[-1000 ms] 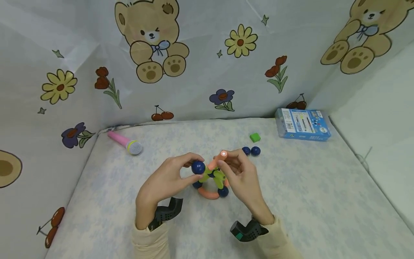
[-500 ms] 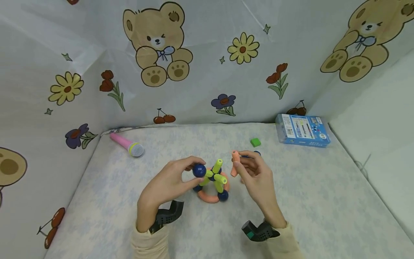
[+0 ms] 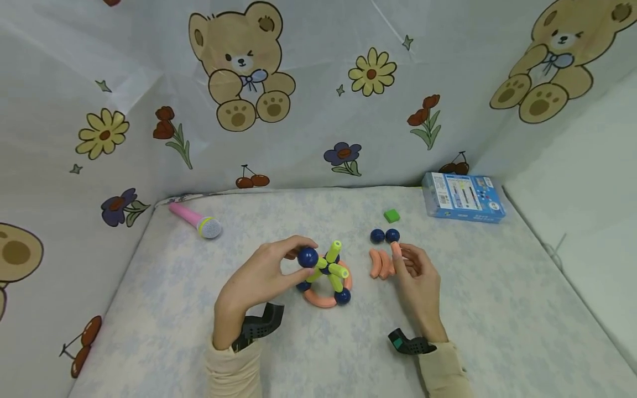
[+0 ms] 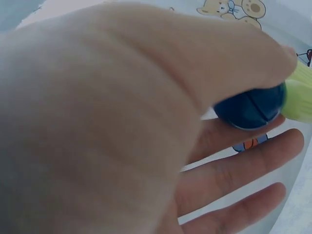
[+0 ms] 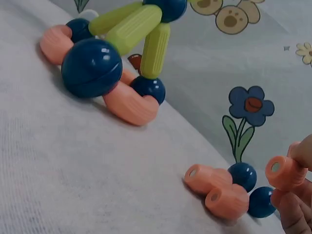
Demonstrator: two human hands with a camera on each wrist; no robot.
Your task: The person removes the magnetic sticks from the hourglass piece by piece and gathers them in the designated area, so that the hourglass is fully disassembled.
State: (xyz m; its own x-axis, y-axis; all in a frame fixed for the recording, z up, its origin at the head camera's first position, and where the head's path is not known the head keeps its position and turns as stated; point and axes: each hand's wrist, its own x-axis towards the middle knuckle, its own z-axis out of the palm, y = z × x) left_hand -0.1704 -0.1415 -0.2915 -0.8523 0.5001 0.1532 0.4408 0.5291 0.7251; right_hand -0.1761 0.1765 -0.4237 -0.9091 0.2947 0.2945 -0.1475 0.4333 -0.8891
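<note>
In the head view my left hand (image 3: 266,273) pinches a dark blue ball (image 3: 308,257) between thumb and fingers, at the end of a green rod. That rod belongs to a magnetic building-toy frame (image 5: 157,51), where green rods rise from a ring of curved orange rods and blue balls to a central ball. In the left wrist view the pinched ball (image 4: 253,107) meets the green rod (image 4: 298,100). To the right, my right hand (image 3: 420,279) pinches a curved orange rod (image 3: 396,250) close beside more orange rods (image 3: 375,263) lying on the table.
Two loose blue balls (image 3: 377,236) lie behind the orange rods, with a green block (image 3: 391,215) farther back. A blue toy box (image 3: 464,197) stands at the back right. A pink toy microphone (image 3: 195,220) lies at the back left, before the patterned cloth backdrop (image 3: 298,149).
My right hand has moved right, away from the frame, carrying the orange rod to beside the loose orange rods. The left hand keeps its hold on the blue ball nearly in place.
</note>
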